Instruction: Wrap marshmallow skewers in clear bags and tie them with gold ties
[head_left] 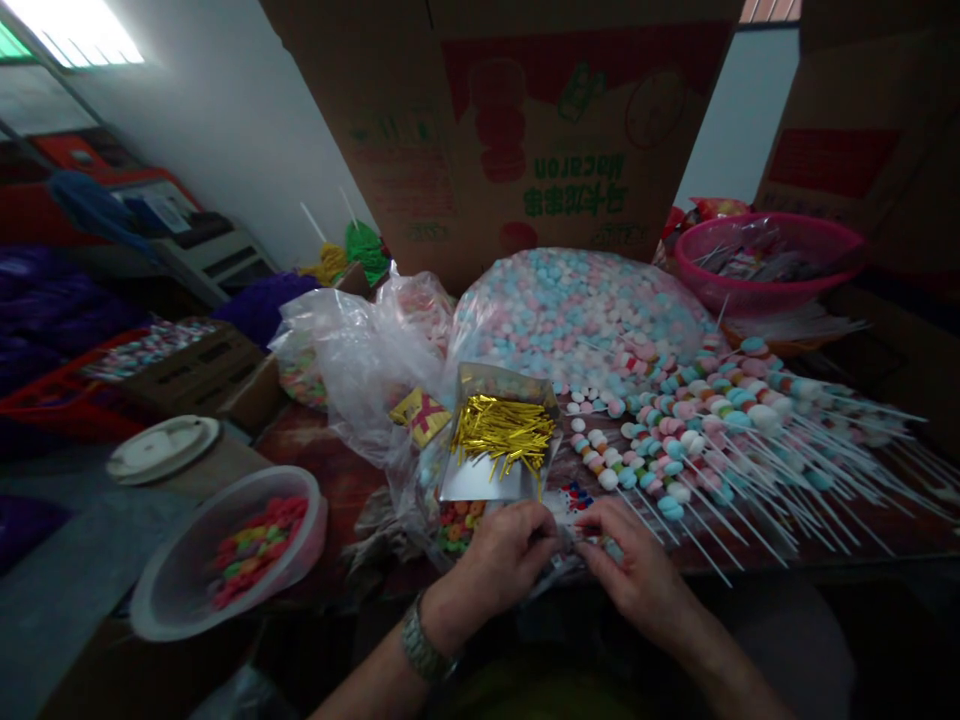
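My left hand (514, 545) and my right hand (630, 560) meet at the table's front edge, fingers pinched. Between them is a small clear plastic bag (571, 498) with red and blue print; both hands grip it, and the fingers hide what is inside. Just beyond my left hand, a tray (480, 480) holds gold twist ties (501, 430). Loose rings of coloured cereal (459, 522) lie under the tray's near edge. To the right of my hands, many skewers of pastel candies (697, 430) are piled, their white sticks (757, 490) pointing toward me.
A large clear bag of pastel candies (585, 310) stands behind the tray, against a cardboard box (495, 130). At left is a white plastic bowl (315, 530) with coloured rings. A pink basin (765, 285) sits back right. A crumpled plastic bag (352, 350) lies left of the tray.
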